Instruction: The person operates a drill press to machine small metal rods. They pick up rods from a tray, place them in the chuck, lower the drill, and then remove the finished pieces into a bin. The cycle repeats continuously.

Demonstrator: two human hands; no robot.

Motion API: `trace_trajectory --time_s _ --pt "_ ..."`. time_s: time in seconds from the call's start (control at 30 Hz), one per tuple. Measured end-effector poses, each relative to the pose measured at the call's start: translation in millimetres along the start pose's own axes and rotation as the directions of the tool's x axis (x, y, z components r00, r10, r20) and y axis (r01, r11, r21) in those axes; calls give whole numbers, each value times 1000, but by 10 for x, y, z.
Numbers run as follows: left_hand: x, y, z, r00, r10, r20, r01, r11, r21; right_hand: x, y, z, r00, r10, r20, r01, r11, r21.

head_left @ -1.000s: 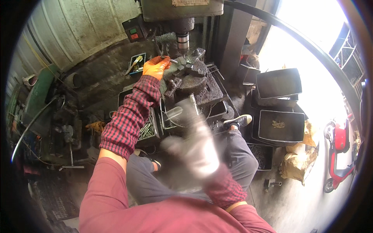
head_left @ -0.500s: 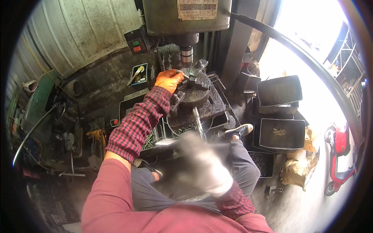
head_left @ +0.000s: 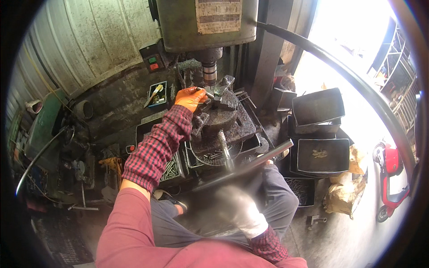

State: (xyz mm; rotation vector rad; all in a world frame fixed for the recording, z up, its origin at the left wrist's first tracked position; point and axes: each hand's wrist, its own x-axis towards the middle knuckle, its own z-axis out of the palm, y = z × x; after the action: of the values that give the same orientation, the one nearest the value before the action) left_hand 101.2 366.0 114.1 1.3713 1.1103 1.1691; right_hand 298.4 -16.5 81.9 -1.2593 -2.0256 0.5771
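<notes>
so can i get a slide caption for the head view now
Orange-gloved left hand holds a metal rod by the vise under the drill chuck; right hand blurred.

We have the clamping fixture (head_left: 220, 119) on the machine table (head_left: 245, 128), below the drill head (head_left: 205, 39). Off the far left corner sits a small tray (head_left: 157, 105) with a brush (head_left: 153, 95) inside; off the near left, a bin (head_left: 181, 167) of metal pins (head_left: 170, 171). Past its right edge stand stacked trays (head_left: 318, 107), a glove (head_left: 319, 153) in the near one.
</notes>
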Motion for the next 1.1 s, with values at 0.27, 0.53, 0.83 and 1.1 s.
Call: trace_trajectory --time_s 0.27,0.53,0.83,1.1 --pt "19 -76 92 924 380 -42 -323 836 444 -215 12 -13 998 61 -32 -60 998 34" --pt "37 -169 32 987 -22 -157 -2 989 -147 -310 -43 -152 978 204 -28 -197 967 163" --pt "-18 -7 116 967 249 -57 -239 960 145 -261 -68 -174 979 204 8 -203 969 140" --pt "126 -102 -64 991 -23 -134 -2 983 -182 -313 -20 -126 972 234 31 -236 958 164"
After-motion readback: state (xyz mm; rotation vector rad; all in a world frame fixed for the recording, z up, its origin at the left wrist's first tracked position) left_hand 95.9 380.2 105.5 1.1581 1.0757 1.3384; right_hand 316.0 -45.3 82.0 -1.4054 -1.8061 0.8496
